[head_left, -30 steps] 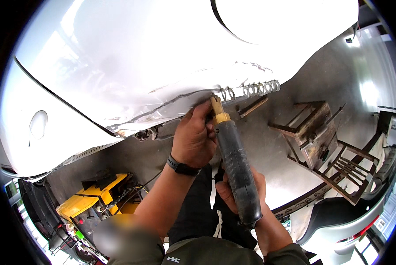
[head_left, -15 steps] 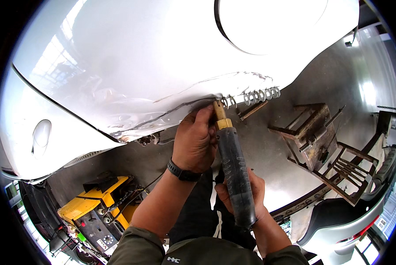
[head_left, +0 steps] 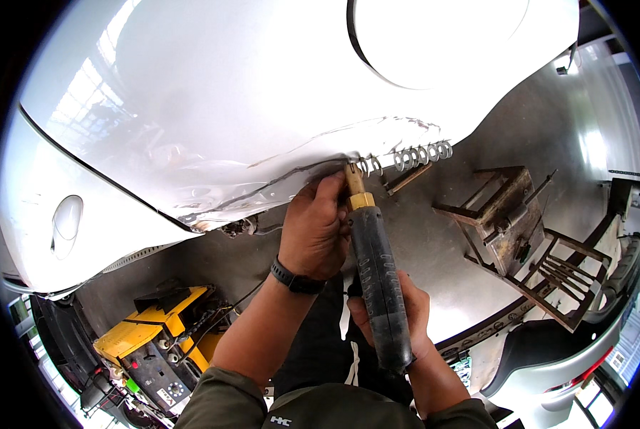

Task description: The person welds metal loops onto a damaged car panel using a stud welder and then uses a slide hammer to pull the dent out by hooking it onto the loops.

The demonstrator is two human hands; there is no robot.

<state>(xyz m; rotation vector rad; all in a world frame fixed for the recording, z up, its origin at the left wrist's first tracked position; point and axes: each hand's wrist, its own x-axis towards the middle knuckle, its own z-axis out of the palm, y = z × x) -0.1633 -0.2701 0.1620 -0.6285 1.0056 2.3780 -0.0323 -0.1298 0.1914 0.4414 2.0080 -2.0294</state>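
The black-handled welding gun [head_left: 377,286] stands tip-up against the dented lower edge of the white car panel [head_left: 263,129], beside a row of welded pull rings [head_left: 420,154]. Right hand [head_left: 398,322] fingers are clamped round the lower grip; left hand [head_left: 316,229] fingers are closed at the brass collar. It appears rigid and moderately heavy, best held by the ribbed grip, clear of the metal tip.

Grey concrete floor [head_left: 434,236] across middle, bright glare at upper right. Rusty metal stand [head_left: 509,222] right of centre. Yellow machine [head_left: 152,343] lower left. Dark car bumper [head_left: 570,357] lower right.
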